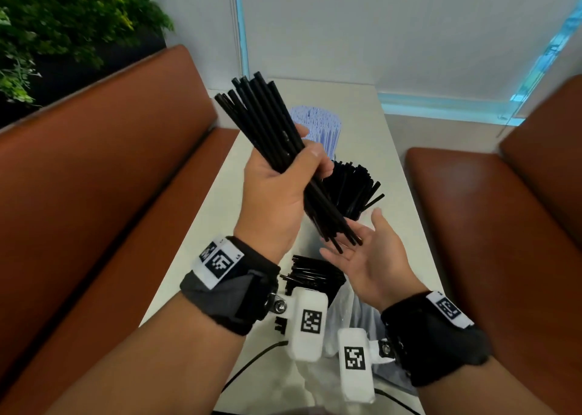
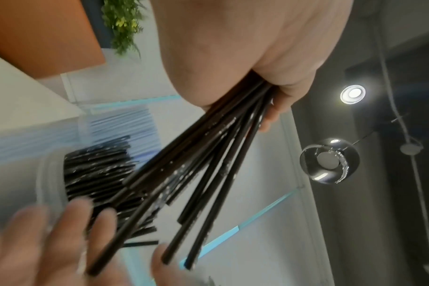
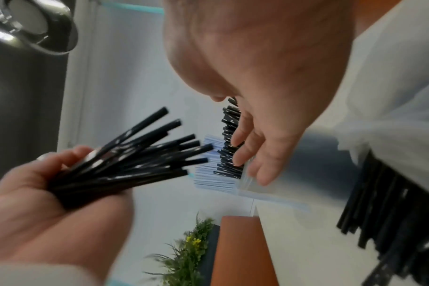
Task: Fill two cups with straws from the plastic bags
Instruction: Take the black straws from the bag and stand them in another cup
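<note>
My left hand grips a bundle of black straws above the table, the bundle slanting from upper left down to lower right. The lower straw ends sit over the palm of my right hand, which is open, palm up, fingers spread. Behind the hands stands a clear cup of black straws, and farther back a cup of blue-and-white wrapped straws. A plastic bag with more black straws lies near my wrists. In the left wrist view the bundle fans out from my fist.
The narrow white table runs between two brown benches, one on the left and one on the right. A green plant stands at the far left. Crumpled clear plastic lies at the near table edge.
</note>
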Tool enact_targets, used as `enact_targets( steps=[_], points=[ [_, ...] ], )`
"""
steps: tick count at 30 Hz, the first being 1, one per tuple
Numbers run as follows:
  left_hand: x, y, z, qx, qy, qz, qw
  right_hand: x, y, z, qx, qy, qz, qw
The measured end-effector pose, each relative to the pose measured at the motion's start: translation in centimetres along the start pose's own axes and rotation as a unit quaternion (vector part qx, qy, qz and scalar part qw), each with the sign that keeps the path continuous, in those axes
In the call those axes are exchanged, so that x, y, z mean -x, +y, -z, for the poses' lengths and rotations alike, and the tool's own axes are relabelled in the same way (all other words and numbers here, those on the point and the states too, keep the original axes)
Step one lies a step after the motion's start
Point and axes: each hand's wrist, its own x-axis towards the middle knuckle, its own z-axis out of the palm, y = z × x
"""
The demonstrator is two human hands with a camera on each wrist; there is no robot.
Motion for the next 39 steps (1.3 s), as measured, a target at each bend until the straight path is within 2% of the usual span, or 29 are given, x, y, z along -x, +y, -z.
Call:
enact_targets(
  steps=[4, 8, 11, 13, 15, 16, 18, 19, 22, 24, 25, 29, 32, 34, 36, 38, 39],
  points=[
    [1.0, -1.9, -1.1, -0.047, -0.009, 0.074, 0.996, 0.2, -0.1, -0.6, -0.034, -0.056, -0.027, 0.997],
    [0.4, -2.6, -0.4, -0.008, 0.030, 0.095, 0.995, -0.3, 0.0, -0.1, -0.036, -0.068, -0.013, 0.997],
    [1.0, -3.2, -0.3, -0.044, 0.005, 0.126, 0.991, -0.2, 0.3, -0.4, 0.027, -0.111, -0.007, 0.993],
    [0.9, -3.5, 0.1, -0.042, 0.014, 0.134, 0.990, -0.1, 0.4, -0.6, 0.104, -0.114, 0.053, 0.987],
    [0.6, -3.6, 0.6, -0.022, 0.044, 0.140, 0.989, 0.0, 0.1, -0.6, 0.223, -0.140, 0.163, 0.951],
    [0.7, -3.6, 0.8, -0.018, 0.049, 0.145, 0.988, 0.0, 0.1, -0.6, 0.300, -0.167, 0.198, 0.918],
    [1.2, -3.9, 0.9, -0.031, 0.036, 0.158, 0.986, 0.1, 0.0, -0.7, 0.449, -0.206, 0.212, 0.843],
    [1.5, -3.9, 1.0, -0.039, 0.029, 0.166, 0.985, 0.1, 0.1, -0.8, 0.486, -0.205, 0.212, 0.823],
    [0.8, -2.7, 1.5, -0.023, 0.027, 0.191, 0.981, -0.2, 0.5, -0.6, 0.548, -0.157, 0.234, 0.787],
    [-0.3, -1.6, 1.7, 0.014, 0.031, 0.192, 0.981, -0.5, 0.7, -0.1, 0.608, -0.110, 0.257, 0.743],
    [-0.6, -1.1, 1.6, 0.020, 0.022, 0.185, 0.982, -0.6, 0.9, 0.0, 0.622, -0.090, 0.266, 0.731],
    [-1.6, 0.2, 0.0, -0.042, -0.031, 0.146, 0.988, -0.7, 1.0, -0.1, 0.637, -0.043, 0.291, 0.712],
    [-4.1, 1.4, -0.2, -0.031, 0.019, 0.068, 0.997, -1.2, -0.1, 0.5, 0.640, 0.013, 0.327, 0.695],
    [-5.8, 1.6, -0.1, -0.025, 0.063, 0.013, 0.998, -2.0, -0.8, 1.1, 0.680, 0.029, 0.312, 0.663],
    [-6.3, 0.4, -0.1, -0.067, 0.085, -0.015, 0.994, -3.0, -1.0, 1.3, 0.748, 0.017, 0.251, 0.614],
    [-5.7, -1.6, -0.1, -0.146, 0.071, -0.003, 0.987, -4.2, -0.6, 1.4, 0.781, -0.001, 0.229, 0.582],
    [-5.4, -2.8, 0.2, -0.183, 0.057, 0.019, 0.981, -4.6, -0.4, 1.5, 0.781, -0.006, 0.238, 0.577]
  ],
)
